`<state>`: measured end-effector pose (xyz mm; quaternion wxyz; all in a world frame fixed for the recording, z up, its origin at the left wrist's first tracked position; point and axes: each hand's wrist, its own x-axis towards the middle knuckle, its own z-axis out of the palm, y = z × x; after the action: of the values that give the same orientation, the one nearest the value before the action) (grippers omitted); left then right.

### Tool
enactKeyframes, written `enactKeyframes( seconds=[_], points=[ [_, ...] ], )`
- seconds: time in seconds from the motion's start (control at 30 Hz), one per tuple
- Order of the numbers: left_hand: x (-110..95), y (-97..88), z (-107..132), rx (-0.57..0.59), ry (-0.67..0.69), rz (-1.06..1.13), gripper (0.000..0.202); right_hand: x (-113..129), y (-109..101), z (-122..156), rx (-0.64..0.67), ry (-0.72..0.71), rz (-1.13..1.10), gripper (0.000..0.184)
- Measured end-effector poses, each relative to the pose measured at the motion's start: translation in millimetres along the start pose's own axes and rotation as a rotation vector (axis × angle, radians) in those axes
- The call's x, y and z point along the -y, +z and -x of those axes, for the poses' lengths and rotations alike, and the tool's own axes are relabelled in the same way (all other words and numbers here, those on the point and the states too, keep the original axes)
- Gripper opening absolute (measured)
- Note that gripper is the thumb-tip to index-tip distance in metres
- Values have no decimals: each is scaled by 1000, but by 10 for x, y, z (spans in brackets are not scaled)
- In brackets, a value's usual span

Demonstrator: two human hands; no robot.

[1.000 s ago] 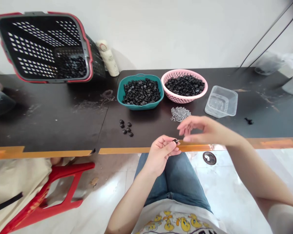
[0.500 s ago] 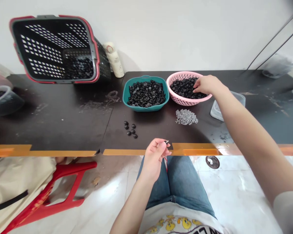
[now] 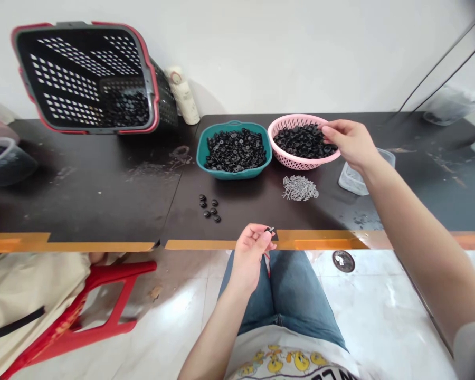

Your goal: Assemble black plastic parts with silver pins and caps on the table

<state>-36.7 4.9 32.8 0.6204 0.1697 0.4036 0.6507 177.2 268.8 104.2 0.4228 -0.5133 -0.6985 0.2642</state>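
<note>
My left hand (image 3: 252, 245) hovers at the table's front edge, its fingers pinched on a small black part (image 3: 269, 230). My right hand (image 3: 349, 140) reaches over the right rim of the pink basket (image 3: 291, 161) of black round parts, fingers curled together; what they hold is hidden. A teal tub (image 3: 234, 172) full of black ring-like parts stands left of the pink basket. A small heap of metal pins (image 3: 300, 188) lies in front of the pink basket. Several finished black pieces (image 3: 209, 207) lie on the dark table (image 3: 103, 195).
A black and red crate (image 3: 87, 76) leans against the wall at the back left, a white bottle (image 3: 184, 95) beside it. A clear plastic box (image 3: 350, 179) sits under my right forearm. Red stool (image 3: 83, 311) and another person's cloth at lower left.
My right hand went from beside my left hand out to the pink basket, then drew back slightly to its right rim. The left hand stayed at the table edge with its part.
</note>
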Motion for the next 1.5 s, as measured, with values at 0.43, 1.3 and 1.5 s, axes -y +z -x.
enactKeyframes(
  seconds=[0.43,1.3,1.5],
  points=[
    [-36,153,211,166,354,-156,17,597,699,2202,205,253,-1069,20],
    [15,245,381,82,715,-715,21,985,813,2741,-230,714,-1221,14],
    [11,281,416,33,741,-794,19,983,829,2754,-247,682,-1142,19]
  ],
)
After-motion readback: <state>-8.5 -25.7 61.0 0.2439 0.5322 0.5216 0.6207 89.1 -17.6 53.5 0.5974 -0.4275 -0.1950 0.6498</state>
